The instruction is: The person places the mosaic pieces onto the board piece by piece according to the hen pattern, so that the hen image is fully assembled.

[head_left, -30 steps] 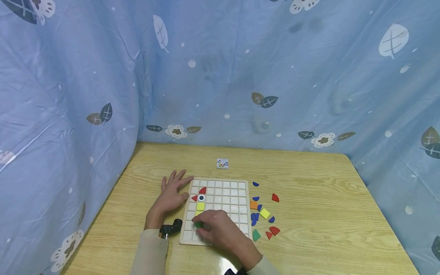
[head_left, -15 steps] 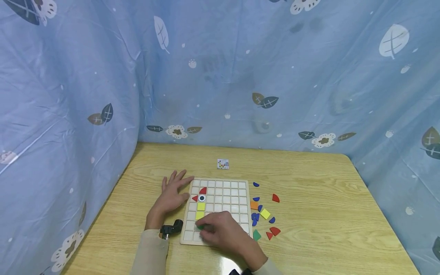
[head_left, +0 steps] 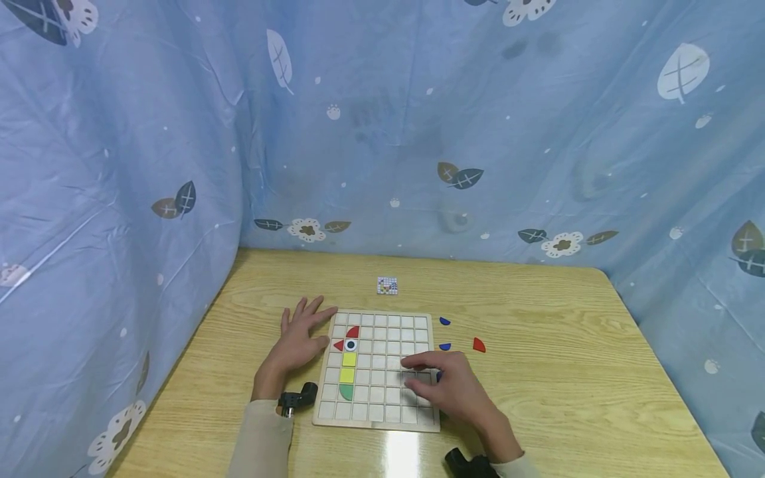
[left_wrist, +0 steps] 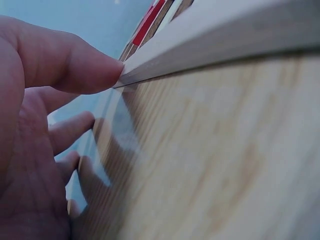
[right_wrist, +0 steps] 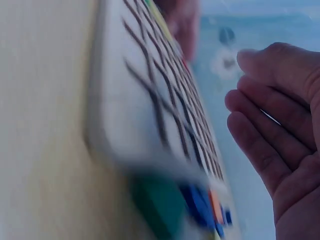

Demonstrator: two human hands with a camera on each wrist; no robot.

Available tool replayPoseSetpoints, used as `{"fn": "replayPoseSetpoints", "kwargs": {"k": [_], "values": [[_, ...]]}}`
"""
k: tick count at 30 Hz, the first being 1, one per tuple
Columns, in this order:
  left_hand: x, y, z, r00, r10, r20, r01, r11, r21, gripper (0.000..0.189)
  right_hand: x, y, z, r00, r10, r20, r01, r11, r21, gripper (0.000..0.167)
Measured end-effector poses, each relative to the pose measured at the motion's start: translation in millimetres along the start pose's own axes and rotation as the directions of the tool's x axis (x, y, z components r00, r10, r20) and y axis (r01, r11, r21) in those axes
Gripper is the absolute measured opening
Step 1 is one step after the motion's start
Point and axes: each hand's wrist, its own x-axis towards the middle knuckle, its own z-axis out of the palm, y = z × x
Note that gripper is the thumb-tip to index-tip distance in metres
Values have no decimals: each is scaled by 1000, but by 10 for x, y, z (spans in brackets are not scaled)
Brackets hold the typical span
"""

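Observation:
A wooden grid board (head_left: 379, 362) lies on the table. Down its left side sit a red quarter-circle (head_left: 354, 331), a red triangle (head_left: 339, 345), a round eye piece (head_left: 350, 345), two yellow squares (head_left: 348, 359) and a green quarter-circle (head_left: 346, 392). My left hand (head_left: 297, 344) rests with spread fingers at the board's left edge, its thumb touching the side in the left wrist view. Over the board's right side hovers my right hand (head_left: 457, 388), thumb and fingers apart and holding nothing. It hides most of the loose pieces in the head view.
Beyond the board lies a small pattern card (head_left: 387, 285). To its right are blue half-circles (head_left: 445, 320) and a loose red quarter-circle (head_left: 479, 344). The right wrist view shows a green piece (right_wrist: 159, 205) and blue pieces (right_wrist: 197, 206) by the board. A blue curtain (head_left: 370, 146) surrounds the table.
My right hand has let go of the green quarter-circle, which now lies in a cell below the yellow squares. The hand has moved right across the board. My left hand has stayed put.

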Motion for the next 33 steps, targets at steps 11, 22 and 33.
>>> {"fn": "replayPoseSetpoints", "kwargs": {"k": [11,22,33], "values": [[-12,0,4,1000,-3,4,3,1000,-2,68,-248,377,-547,982,183,-56,-185,982,-38,32],[-8,-9,16,1000,13,-2,-13,1000,-6,68,-379,489,-603,942,334,-47,-336,939,-72,37],[1,-16,20,1000,16,-8,-16,1000,-22,69,-438,461,-549,943,312,-116,-326,938,-120,40]]}}
